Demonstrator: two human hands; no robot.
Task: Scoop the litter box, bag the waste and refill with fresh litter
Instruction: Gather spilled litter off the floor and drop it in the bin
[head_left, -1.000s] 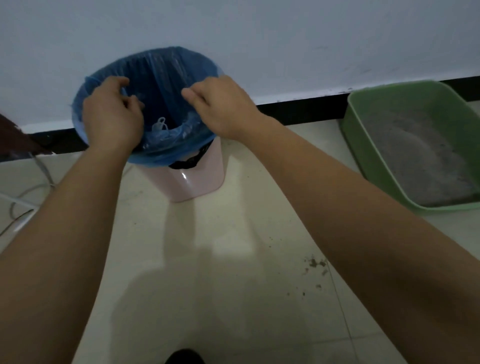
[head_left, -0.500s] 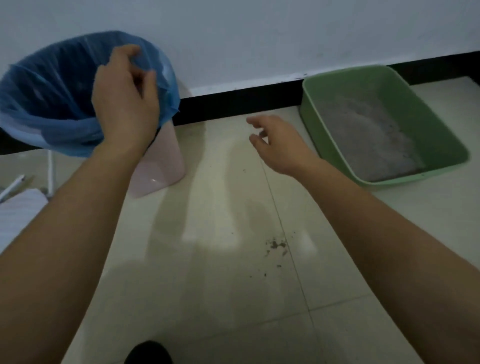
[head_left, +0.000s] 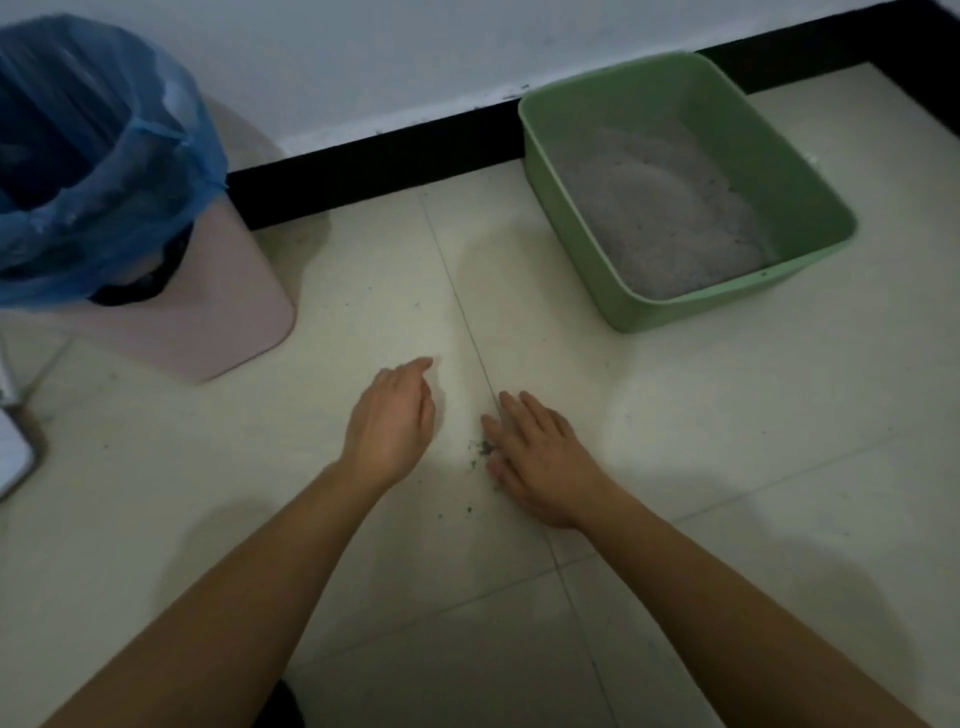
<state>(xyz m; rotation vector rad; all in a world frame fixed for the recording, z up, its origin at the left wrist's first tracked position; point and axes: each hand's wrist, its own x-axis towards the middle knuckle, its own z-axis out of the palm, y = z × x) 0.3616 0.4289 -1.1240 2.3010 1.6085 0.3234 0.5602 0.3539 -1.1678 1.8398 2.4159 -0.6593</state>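
A green litter box (head_left: 810, 202) with grey litter (head_left: 660, 218) stands on the tiled floor at the upper right, against the wall. At the upper left is a pink bin (head_left: 208, 322) lined with a blue plastic bag (head_left: 130, 171). A small patch of spilled litter (head_left: 480, 449) lies on the floor in the middle. My left hand (head_left: 392, 423) hovers just left of the spill, fingers relaxed, holding nothing. My right hand (head_left: 540, 457) lies low over the floor at the spill's right edge, fingers straight, fingertips touching or nearly touching the grains.
A black skirting board (head_left: 374, 156) runs along the white wall behind the bin and box. A white object (head_left: 13, 452) and a cable lie at the left edge. More dark specks (head_left: 470, 512) dot the tile below the spill.
My left hand let go of the blue bag's rim and came down to the floor. My right hand also dropped to the spilled litter. The view shifted right and down.
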